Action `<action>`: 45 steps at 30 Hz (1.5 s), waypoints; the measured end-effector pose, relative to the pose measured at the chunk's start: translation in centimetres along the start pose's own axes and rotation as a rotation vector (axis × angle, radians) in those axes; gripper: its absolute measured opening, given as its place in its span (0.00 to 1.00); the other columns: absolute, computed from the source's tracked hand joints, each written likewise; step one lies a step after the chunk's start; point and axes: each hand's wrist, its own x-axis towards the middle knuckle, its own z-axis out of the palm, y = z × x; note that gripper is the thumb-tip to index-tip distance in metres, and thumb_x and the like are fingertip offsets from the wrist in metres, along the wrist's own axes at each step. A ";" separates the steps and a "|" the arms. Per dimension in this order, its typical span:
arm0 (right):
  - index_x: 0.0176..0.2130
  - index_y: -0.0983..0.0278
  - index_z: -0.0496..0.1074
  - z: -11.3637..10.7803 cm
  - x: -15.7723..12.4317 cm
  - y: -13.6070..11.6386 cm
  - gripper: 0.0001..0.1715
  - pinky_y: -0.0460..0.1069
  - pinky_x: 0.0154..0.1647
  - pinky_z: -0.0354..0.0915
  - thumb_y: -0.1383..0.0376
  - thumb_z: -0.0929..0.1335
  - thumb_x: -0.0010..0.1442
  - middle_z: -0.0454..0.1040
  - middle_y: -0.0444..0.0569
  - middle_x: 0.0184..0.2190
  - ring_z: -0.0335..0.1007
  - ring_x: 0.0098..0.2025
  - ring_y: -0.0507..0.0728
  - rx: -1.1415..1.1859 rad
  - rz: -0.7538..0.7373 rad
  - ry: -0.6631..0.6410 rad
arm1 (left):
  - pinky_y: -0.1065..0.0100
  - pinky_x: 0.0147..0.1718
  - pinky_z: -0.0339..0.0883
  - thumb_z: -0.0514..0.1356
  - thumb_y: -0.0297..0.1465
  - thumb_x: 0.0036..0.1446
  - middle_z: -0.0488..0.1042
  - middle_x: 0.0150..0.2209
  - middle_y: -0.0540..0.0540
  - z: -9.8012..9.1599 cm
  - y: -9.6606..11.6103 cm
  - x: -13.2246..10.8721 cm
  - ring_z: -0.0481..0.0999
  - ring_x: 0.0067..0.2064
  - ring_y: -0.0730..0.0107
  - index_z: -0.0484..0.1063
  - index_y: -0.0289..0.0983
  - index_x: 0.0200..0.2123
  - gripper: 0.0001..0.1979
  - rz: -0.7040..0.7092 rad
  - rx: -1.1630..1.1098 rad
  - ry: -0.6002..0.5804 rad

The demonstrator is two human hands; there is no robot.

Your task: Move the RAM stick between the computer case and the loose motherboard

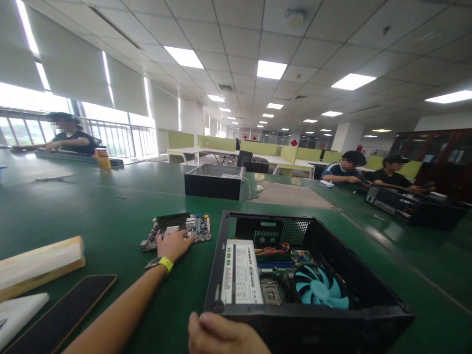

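My left hand (pixel 174 246), with a watch and a yellow-green band at the wrist, rests on the near side of a loose motherboard (pixel 199 227). Its fingers are apart and the board lies flat on the green table. My right hand (pixel 224 335) has its fingers closed on the near left corner of an open black computer case (pixel 354 322). Inside the case are a white-labelled power supply (pixel 240 275), a blue fan (pixel 321 289), coloured wires and another board.
At the left lie a dark flat panel (pixel 70 309), a white object (pixel 20 314) and a long yellowish packet (pixel 40 263). A second case (pixel 214 189) stands beyond. Several people sit around, two near another case (pixel 416 209) at the right. A jar (pixel 103 158) stands far left.
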 end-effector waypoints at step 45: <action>0.24 0.61 0.72 6.2 -13.9 8.2 0.20 0.49 0.46 0.61 0.62 0.56 0.56 0.76 0.49 0.36 0.69 0.42 0.57 0.692 1.493 0.165 | 0.62 0.56 0.57 0.55 0.35 0.51 0.66 0.57 0.43 -3.1 9.7 -9.0 0.64 0.57 0.58 0.72 0.38 0.48 0.21 0.780 -0.264 -0.395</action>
